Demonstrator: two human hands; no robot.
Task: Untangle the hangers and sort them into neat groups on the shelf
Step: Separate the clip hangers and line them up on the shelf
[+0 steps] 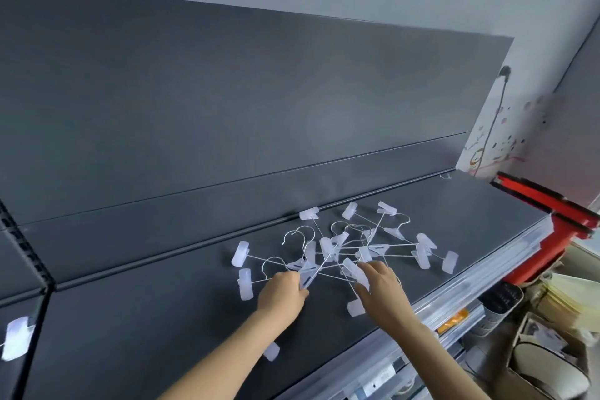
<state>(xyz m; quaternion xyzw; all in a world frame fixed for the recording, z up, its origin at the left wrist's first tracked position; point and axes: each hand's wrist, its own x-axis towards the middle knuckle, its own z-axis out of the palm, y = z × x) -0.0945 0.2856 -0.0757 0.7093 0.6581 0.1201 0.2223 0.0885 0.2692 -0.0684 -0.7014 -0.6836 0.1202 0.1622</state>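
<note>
Far out left of the left hand: a lone clip (16, 338), translucent white, at the picture's edge on the neighbouring bay. Under both forearms: the dark grey shelf (130, 318), with a tall back panel of the same grey.

Reaching in from below, the left hand (282, 292), fingers curled, gripping a clip and wire at the near-left edge of the tangle. Just beyond the knuckles and spreading away to the right: the hangers (341, 250), thin wire with translucent clips, hooks and bars crossed over one another in one heap on the shelf. A couple of clips on the near side too, one beside the left forearm.

Right of that, the right hand (380, 289), fingers laid over a clip at the tangle's near edge; possibly pinching it, not to be told for sure.

Further right, past the shelf end: a red frame (552, 204), and below it cardboard boxes (548, 364).
</note>
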